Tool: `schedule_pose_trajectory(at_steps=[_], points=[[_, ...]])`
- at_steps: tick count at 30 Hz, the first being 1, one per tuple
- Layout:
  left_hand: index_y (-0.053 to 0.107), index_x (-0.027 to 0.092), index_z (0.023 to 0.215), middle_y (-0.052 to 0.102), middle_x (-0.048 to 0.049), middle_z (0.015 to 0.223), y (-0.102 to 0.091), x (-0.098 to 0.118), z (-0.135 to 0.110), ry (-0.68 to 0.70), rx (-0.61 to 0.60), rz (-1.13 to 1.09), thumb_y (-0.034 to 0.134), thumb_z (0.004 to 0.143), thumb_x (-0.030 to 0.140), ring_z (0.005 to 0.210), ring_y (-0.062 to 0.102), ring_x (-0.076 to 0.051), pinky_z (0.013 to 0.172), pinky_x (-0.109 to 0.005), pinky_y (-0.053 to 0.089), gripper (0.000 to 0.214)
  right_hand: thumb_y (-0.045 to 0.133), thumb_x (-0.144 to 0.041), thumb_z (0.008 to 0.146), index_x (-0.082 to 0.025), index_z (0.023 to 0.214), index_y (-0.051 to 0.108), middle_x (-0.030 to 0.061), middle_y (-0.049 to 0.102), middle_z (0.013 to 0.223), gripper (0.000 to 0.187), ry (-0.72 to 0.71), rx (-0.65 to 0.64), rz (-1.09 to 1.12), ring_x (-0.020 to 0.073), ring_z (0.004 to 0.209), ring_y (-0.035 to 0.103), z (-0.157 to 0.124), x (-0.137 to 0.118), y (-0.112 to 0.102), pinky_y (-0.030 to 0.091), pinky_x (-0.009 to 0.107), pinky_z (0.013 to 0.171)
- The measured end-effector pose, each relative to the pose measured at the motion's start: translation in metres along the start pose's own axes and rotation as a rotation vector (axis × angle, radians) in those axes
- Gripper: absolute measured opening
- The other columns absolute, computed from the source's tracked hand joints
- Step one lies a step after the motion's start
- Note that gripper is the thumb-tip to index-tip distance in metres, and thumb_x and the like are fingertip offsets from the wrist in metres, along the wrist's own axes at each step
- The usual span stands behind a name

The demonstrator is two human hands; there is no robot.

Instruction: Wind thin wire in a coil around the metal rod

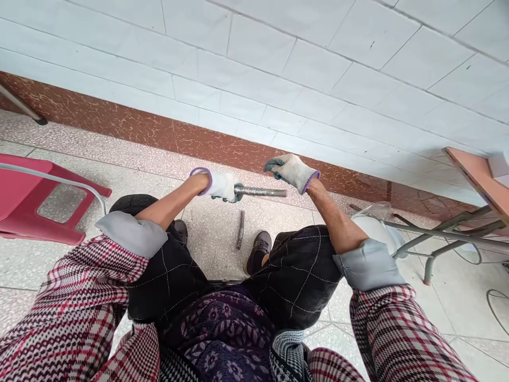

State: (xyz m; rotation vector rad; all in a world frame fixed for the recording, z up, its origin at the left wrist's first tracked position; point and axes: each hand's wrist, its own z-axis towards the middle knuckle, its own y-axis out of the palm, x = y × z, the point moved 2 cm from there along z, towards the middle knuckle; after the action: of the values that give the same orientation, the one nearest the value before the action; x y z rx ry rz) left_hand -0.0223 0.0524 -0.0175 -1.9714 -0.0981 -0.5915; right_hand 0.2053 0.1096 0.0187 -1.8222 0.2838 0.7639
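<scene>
Ribbed silvery rod (262, 191) gripped at one end, unsupported at the other

Left gloved hand (224, 185) closes round the rod's left end; right gloved hand (292, 171), fingers loosely bent and half open, sits beside the rod's free end, apart from it, with nothing visible in its grasp. A slack or slippery hold could let the rod twist or slide out, perhaps onto the shoes (261, 245) below it. Its long axis runs crosswise before the person, free end pointing right. Below the rod, a shorter rod (240, 230) lies roughly fore and aft on the speckled floor (207, 223). Beyond the rod runs red-brown skirting (222, 147)
</scene>
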Motion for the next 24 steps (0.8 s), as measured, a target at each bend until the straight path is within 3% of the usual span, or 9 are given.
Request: schedule_pose_trajectory(at_steps=[2, 5, 10, 12, 14, 17, 20, 22, 24], points=[[0.078, 0.019, 0.119, 0.073, -0.0063, 0.092, -0.009, 0.002, -0.002, -0.006, -0.01, -0.067, 0.075, 0.1, 0.045, 0.075, 0.068, -0.02, 0.067, -0.033, 0.057, 0.032, 0.061, -0.011, 0.087, -0.011, 0.092, 0.08, -0.0001, 0.06, 0.061, 0.02, 0.042, -0.04, 0.01, 0.0077, 0.047, 0.043, 0.0, 0.011, 0.004, 0.031, 0.022, 0.043], [0.073, 0.017, 0.133, 0.071, -0.0058, 0.095, -0.023, 0.004, -0.002, -0.016, 0.042, -0.169, 0.067, 0.105, 0.037, 0.077, 0.068, -0.017, 0.065, -0.03, 0.054, 0.035, 0.061, -0.013, 0.089, -0.012, 0.097, 0.081, -0.001, 0.059, 0.058, 0.022, 0.054, -0.129, 0.02, 0.0088, 0.042, 0.042, -0.007, 0.014, 0.013, 0.034, 0.024, 0.04], [0.072, 0.012, 0.134, 0.074, -0.01, 0.098, -0.024, -0.002, 0.007, -0.067, 0.234, -0.343, 0.06, 0.098, 0.021, 0.067, 0.061, -0.014, 0.058, -0.029, 0.049, 0.038, 0.066, -0.015, 0.083, -0.013, 0.096, 0.084, 0.0017, 0.066, 0.063, 0.022, -0.032, -0.285, 0.088, 0.01, 0.047, 0.05, -0.026, -0.011, 0.026, 0.042, 0.024, 0.044], [0.077, 0.014, 0.125, 0.075, -0.0105, 0.096, -0.019, -0.006, 0.013, -0.094, 0.28, -0.232, 0.06, 0.098, 0.021, 0.068, 0.063, -0.017, 0.06, -0.031, 0.049, 0.033, 0.068, -0.016, 0.081, -0.015, 0.097, 0.084, 0.0025, 0.069, 0.067, 0.023, -0.067, -0.337, 0.118, 0.0103, 0.051, 0.054, -0.034, -0.024, 0.028, 0.045, 0.024, 0.047], [0.079, 0.018, 0.122, 0.077, -0.0118, 0.098, -0.015, -0.008, 0.018, -0.088, 0.295, 0.015, 0.057, 0.1, 0.022, 0.078, 0.068, -0.022, 0.067, -0.034, 0.049, 0.031, 0.067, -0.018, 0.081, -0.014, 0.099, 0.084, 0.0026, 0.07, 0.07, 0.025, -0.122, -0.366, 0.16, 0.0098, 0.052, 0.055, -0.039, -0.035, 0.027, 0.046, 0.023, 0.049], [0.078, 0.021, 0.131, 0.079, -0.0153, 0.104, -0.011, -0.005, 0.02, -0.053, 0.203, 0.337, 0.053, 0.102, 0.017, 0.092, 0.073, -0.03, 0.076, -0.038, 0.051, 0.039, 0.062, -0.018, 0.083, -0.012, 0.1, 0.084, 0.002, 0.068, 0.069, 0.027, -0.146, -0.243, 0.156, 0.0082, 0.051, 0.051, -0.035, -0.039, 0.016, 0.04, 0.022, 0.046], [0.077, 0.021, 0.137, 0.08, -0.0171, 0.109, -0.008, 0.003, 0.015, 0.003, 0.1, 0.461, 0.054, 0.099, 0.01, 0.099, 0.074, -0.031, 0.082, -0.039, 0.052, 0.046, 0.059, -0.014, 0.083, -0.011, 0.095, 0.084, 0.0002, 0.063, 0.064, 0.028, -0.092, -0.032, 0.049, 0.0076, 0.051, 0.047, -0.021, -0.023, 0.0, 0.034, 0.022, 0.046], [0.079, 0.02, 0.135, 0.079, -0.0157, 0.106, -0.007, 0.009, 0.01, 0.046, 0.09, 0.392, 0.057, 0.098, 0.009, 0.097, 0.073, -0.03, 0.081, -0.039, 0.053, 0.044, 0.059, -0.013, 0.083, -0.011, 0.091, 0.083, 0.0003, 0.062, 0.064, 0.025, -0.057, 0.046, 0.001, 0.0084, 0.055, 0.049, -0.012, -0.007, -0.008, 0.036, 0.023, 0.049], [0.082, 0.021, 0.129, 0.077, -0.0124, 0.096, -0.005, 0.012, 0.007, 0.044, 0.072, 0.185, 0.065, 0.096, 0.014, 0.09, 0.072, -0.028, 0.075, -0.038, 0.054, 0.037, 0.06, -0.014, 0.083, -0.011, 0.089, 0.081, 0.0007, 0.063, 0.066, 0.022, -0.005, 0.057, -0.012, 0.0095, 0.056, 0.05, -0.006, 0.008, -0.011, 0.038, 0.024, 0.052]])
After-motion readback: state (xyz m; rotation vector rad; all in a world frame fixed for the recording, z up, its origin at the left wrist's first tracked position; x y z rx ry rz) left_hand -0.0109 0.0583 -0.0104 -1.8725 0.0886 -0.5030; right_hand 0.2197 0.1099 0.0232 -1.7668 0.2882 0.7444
